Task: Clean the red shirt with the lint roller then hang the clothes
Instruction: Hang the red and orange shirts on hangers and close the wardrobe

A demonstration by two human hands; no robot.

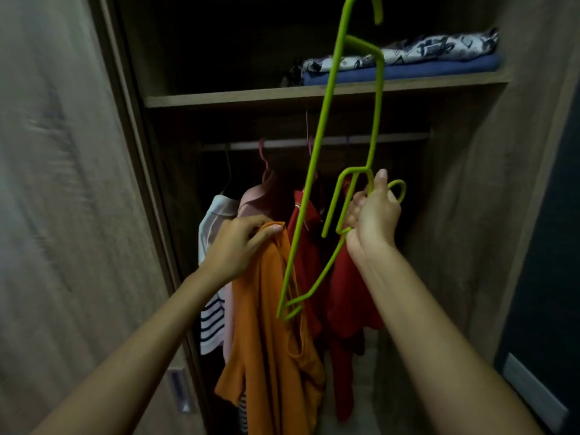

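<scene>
Open wooden wardrobe [464,215] is seen, side walls and a door panel [62,215] at left. An upper shelf [238,97] is fitted across it; folded textiles are stacked on its right part: a blue folded cloth [408,70] directly on the board, a white-and-dark patterned cloth [417,50] laid on top of it. Below the shelf a hanging rail [376,141] is mounted. Garments are hung from it on hangers: a white striped top [213,328] at left, a pink garment [251,199] beside it, red garments [348,293] to the right. Rail hooks are partly lost in shadow.
</scene>
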